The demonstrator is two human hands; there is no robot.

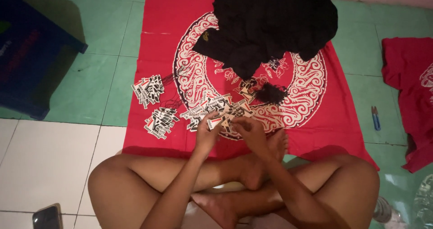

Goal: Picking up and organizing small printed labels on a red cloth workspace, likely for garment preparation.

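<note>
Both hands (230,132) on tag (215,122), cloth (315,129) edge nr.

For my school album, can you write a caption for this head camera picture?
Sitting cross-legged, left hand and right hand work on a paper tag over a red cloth.
</note>
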